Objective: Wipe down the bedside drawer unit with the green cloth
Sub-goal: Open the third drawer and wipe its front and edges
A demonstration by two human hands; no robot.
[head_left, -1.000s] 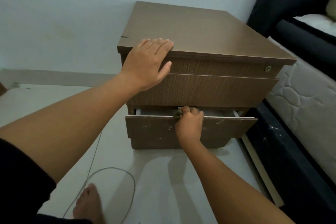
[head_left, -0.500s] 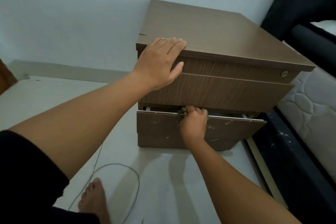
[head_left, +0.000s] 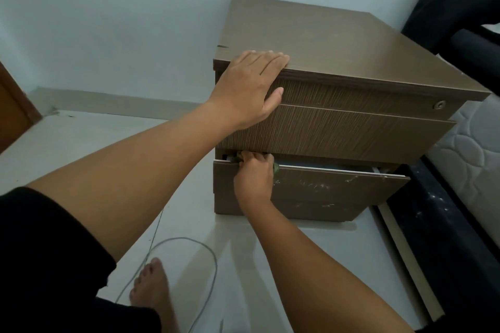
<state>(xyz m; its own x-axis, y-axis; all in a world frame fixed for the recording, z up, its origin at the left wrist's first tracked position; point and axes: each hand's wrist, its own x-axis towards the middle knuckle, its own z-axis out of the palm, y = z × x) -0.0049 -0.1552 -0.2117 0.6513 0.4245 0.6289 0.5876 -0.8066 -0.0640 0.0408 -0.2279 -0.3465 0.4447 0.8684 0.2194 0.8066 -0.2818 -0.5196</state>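
Pale blue wall (head_left: 113,21) fills the background, meeting a light tiled floor (head_left: 81,143) along a low skirting. No brand, label or writing can be read anywhere. At the far left edge of the floor stands a brown wooden door (head_left: 10,113). Nearer, a thin grey cable (head_left: 189,240) loops across the tiles beside a bare foot (head_left: 151,289).

Against the wall stands the brown bedside drawer unit (head_left: 338,62), its wood-grain fronts stacked three high, with a round metal lock (head_left: 438,104) at the right end of the top front. The left hand (head_left: 251,86) lies flat over the unit's front left corner, fingers straight on the top, thumb against the top front; its grip is apart and holds nothing. Below it, the bottom drawer (head_left: 324,189) is pulled slightly out, its front scuffed with pale marks. The right hand (head_left: 253,174) curls over the left end of that drawer's top edge, its grip clamped on the green cloth (head_left: 275,167), of which only small bits show beside the fingers.

To the right lie a dark bed frame (head_left: 446,224) and a white quilted mattress (head_left: 473,159).
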